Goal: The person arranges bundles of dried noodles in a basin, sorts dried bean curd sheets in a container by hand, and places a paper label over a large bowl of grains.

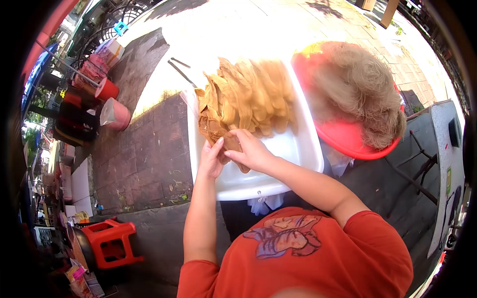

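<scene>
My left hand (212, 159) and my right hand (252, 150) meet over the near left part of a white plastic tray (305, 144). Between them they pinch a thin, brown, wrinkled sheet (231, 144), which looks like tofu skin; its lower tip hangs below my fingers. Both thumbs lie on its near side, and the fingers behind it are partly hidden. Just beyond my hands, a row of folded yellow-brown sheets (253, 97) of the same look fills the far part of the tray. A dark, thin tong-like tool (183, 73) sticks out past the tray's far left corner.
Right of the tray, a red basin (343, 141) holds a heap of fine beige strands (360, 84). A grey-topped table (443, 134) stands farther right. On the left are a red stool (110, 243), a pink bucket (115, 114) and a red bucket (106, 89) on the paving.
</scene>
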